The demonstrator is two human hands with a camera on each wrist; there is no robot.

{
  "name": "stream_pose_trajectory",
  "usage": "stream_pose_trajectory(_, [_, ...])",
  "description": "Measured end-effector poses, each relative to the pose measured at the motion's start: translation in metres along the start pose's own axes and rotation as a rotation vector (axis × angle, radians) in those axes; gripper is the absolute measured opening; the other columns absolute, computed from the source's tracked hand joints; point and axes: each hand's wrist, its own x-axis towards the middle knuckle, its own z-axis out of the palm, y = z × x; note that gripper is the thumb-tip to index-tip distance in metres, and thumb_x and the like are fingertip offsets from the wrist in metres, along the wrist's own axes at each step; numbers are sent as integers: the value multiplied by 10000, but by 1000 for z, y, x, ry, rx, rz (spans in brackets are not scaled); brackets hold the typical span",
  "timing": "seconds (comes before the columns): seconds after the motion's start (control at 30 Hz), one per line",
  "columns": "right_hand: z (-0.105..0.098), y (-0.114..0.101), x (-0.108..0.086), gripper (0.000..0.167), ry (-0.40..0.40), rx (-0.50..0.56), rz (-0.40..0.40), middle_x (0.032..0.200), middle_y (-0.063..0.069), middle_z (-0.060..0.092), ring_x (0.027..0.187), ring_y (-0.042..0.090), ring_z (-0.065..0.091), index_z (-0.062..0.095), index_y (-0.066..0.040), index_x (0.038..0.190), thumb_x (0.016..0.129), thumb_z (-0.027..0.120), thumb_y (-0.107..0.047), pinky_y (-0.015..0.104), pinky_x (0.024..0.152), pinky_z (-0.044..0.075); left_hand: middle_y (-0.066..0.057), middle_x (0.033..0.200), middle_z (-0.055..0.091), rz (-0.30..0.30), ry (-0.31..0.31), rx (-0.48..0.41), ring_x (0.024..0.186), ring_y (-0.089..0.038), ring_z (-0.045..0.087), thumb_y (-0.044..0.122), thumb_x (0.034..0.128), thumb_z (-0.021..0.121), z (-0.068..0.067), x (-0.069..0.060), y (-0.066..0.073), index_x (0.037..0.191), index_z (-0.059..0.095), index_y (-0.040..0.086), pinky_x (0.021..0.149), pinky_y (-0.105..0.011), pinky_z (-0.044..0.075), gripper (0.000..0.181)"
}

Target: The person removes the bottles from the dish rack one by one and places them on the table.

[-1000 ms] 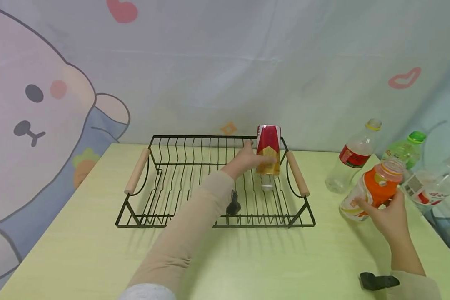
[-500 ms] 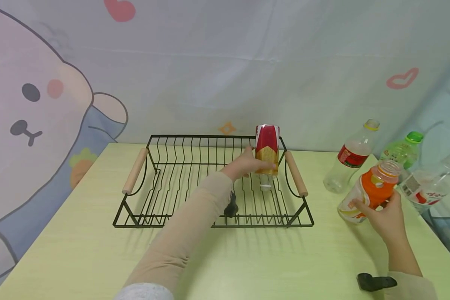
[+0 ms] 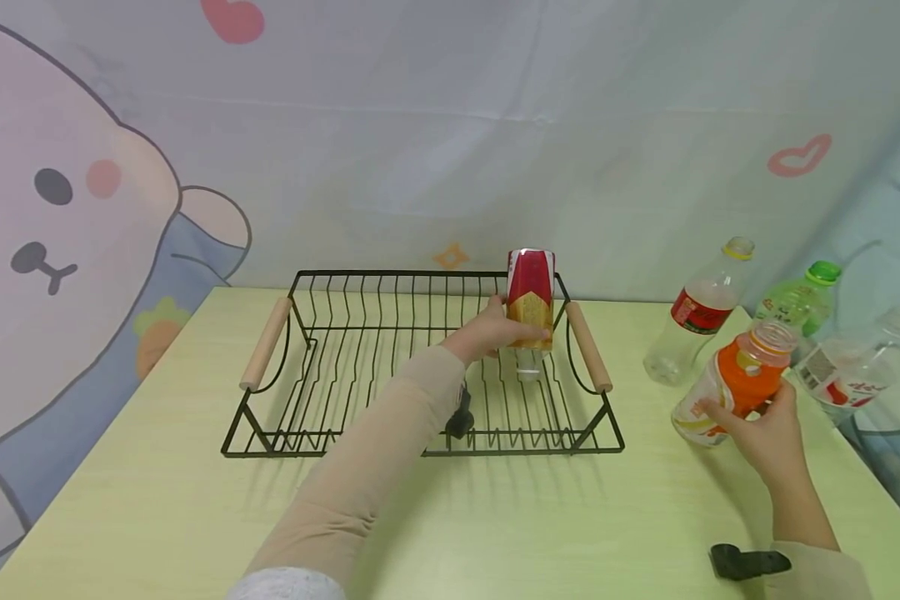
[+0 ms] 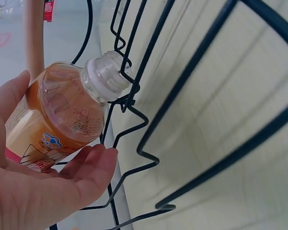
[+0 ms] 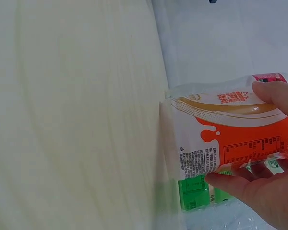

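An upside-down plastic bottle (image 3: 531,292) with a red and gold label stands in the right part of a black wire dish rack (image 3: 405,272), neck down. My left hand (image 3: 495,327) holds it from the left side. The left wrist view shows the clear neck of this bottle (image 4: 69,103) against the rack wires, with thumb and fingers on either side of the label. At the right, my right hand (image 3: 768,425) grips an orange and white bottle (image 3: 742,375), uncapped and tilted, its base at the table. The right wrist view shows the thumb and fingers around its label (image 5: 230,129).
Beyond the right hand are a clear bottle with a red label (image 3: 697,312), a green bottle (image 3: 798,304) and another clear bottle (image 3: 858,375) near the table's right edge. Wooden handles (image 3: 589,346) flank the rack. A patterned cloth (image 3: 420,167) hangs behind the table.
The whole head view has shifted slightly, so everything sits a little further left. Both hands keep their hold on the same bottles, with hardly any other movement.
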Motion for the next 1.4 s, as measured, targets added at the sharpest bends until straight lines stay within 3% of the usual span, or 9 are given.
stream_pose_trajectory(0.23, [-1,-1,-2,866,-7,7,-1,1435,259,263,1189,421,356,67,33,1457,917,642,-324,387,842,399,-116,1381,449,1,7,12,1228,-277,472,350,807,765,0,-2,1,1504,164,77,973,-500,434,960])
stream_pose_trajectory(0.4, [-5,-3,-1,912,-21,27,17,1458,287,223,1260,484,318,7,6,1477,919,637,-347,510,894,424,-119,1340,473,20,13,10,1195,-286,493,316,812,766,-4,-2,8,1488,201,60,971,-514,443,918])
stream_pose_trajectory(0.53, [-10,-6,1,935,-11,30,-5,1462,278,223,1255,480,325,-13,-18,1499,916,645,-335,318,832,462,-122,1339,475,39,31,13,1188,-289,499,307,810,769,-9,-4,15,1482,218,62,967,-517,445,903])
stream_pose_trajectory(0.63, [-16,-11,0,944,2,33,-24,1461,269,218,1248,462,321,-14,-23,1509,912,654,-319,261,890,469,-117,1357,471,59,35,11,1189,-281,501,303,805,773,-12,-6,21,1480,226,71,974,-515,438,899])
stream_pose_trajectory(0.73, [-23,-17,-3,946,13,58,-34,1468,266,184,1279,450,293,-29,-67,1519,912,657,-303,397,1073,386,-109,1361,479,86,41,8,1180,-263,512,297,798,779,-15,-9,26,1474,244,75,985,-474,442,891])
stream_pose_trajectory(0.83, [-31,-24,-7,952,33,78,-42,1484,262,154,1343,424,270,-51,-126,1528,912,657,-286,524,1131,260,-101,1349,488,118,61,10,1170,-242,521,296,794,780,-21,-13,30,1468,273,80,987,-421,448,871])
stream_pose_trajectory(1.03, [-48,-42,-12,941,91,56,-79,1480,134,183,1416,282,224,-42,-178,1529,907,660,-254,216,1151,205,-81,1289,517,143,97,24,1136,-216,533,292,789,781,-36,-23,37,1473,290,115,974,-388,460,860])
stream_pose_trajectory(1.23, [-63,-64,-15,943,166,3,-132,1486,93,235,1443,240,208,-7,-203,1532,886,680,-229,367,1188,160,-84,1239,530,161,107,44,1092,-217,545,285,785,788,-49,-34,39,1481,285,132,928,-375,486,872])
stream_pose_trajectory(1.4, [-72,-83,-17,933,195,-26,-219,1511,120,254,1433,192,229,42,-215,1531,870,698,-178,330,1188,149,-87,1218,535,190,82,74,1081,-220,547,260,774,805,-55,-47,40,1475,291,136,903,-372,500,878])
